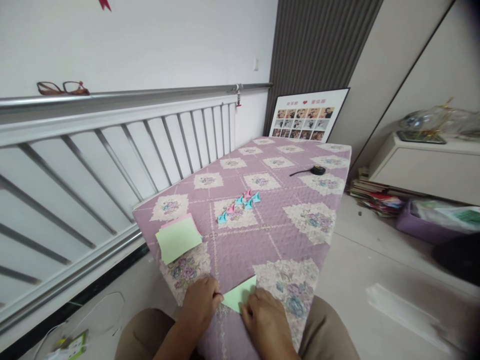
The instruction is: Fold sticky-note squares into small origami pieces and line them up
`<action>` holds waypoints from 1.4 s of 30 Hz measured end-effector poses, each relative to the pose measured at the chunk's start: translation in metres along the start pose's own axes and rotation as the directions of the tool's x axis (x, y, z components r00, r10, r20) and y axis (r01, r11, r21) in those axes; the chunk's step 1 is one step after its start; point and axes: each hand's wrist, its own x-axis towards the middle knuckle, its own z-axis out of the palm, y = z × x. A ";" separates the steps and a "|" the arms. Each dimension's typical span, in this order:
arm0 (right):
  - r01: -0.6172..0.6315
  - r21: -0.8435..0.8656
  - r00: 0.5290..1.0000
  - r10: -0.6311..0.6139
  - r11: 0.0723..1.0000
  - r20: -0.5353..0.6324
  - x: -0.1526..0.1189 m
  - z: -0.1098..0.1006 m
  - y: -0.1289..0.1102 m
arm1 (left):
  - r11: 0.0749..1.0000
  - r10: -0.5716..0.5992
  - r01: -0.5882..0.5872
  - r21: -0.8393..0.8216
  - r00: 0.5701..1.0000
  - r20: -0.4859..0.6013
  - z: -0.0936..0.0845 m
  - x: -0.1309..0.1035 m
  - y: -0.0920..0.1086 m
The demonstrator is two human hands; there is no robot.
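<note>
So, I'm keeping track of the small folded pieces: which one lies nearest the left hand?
The blue piece at the near-left end, beside a pink piece; the other folded pieces all lie farther from the left hand.

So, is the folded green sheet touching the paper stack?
Apart. The head view plainly shows tablecloth between the folded green sheet and the paper stack.

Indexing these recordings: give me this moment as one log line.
left hand: at left corner of green paper; right hand: on its right side; beyond: paper stack, folded pink and blue pieces
</note>
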 end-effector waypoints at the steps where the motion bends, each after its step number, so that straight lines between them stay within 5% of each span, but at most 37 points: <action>1: 0.000 0.016 1.000 0.000 1.000 -0.015 -0.001 0.000 0.000 | 1.000 0.010 -0.010 -0.007 1.000 -0.007 0.001 0.000 -0.002; 5: 0.006 0.068 0.998 -0.002 0.998 -0.061 -0.003 -0.002 -0.001 | 0.984 0.175 -0.172 0.054 0.983 -0.052 0.002 -0.003 -0.001; 9: 0.015 0.083 0.997 -0.009 0.996 -0.075 -0.005 -0.002 -0.002 | 0.836 0.538 -0.523 0.167 0.841 -0.056 -0.005 -0.007 0.008; 11: 0.023 0.096 0.997 -0.016 0.995 -0.077 -0.006 -0.002 0.000 | 0.773 0.613 -0.593 0.226 0.789 -0.026 -0.008 -0.008 0.011; 22: 0.257 0.056 0.963 -0.251 0.965 -0.094 -0.030 0.010 0.001 | 0.756 0.625 -0.604 0.254 0.781 -0.005 -0.006 -0.009 0.010; 34: 0.301 -0.109 0.942 -0.314 0.947 -0.118 -0.032 0.026 0.002 | 0.716 0.676 -0.651 0.252 0.736 -0.021 0.003 -0.016 -0.016; 42: 0.355 -0.036 0.885 -0.348 0.934 -0.310 -0.036 0.040 0.017 | 0.757 0.599 -0.552 0.349 0.800 -0.032 0.009 -0.024 -0.041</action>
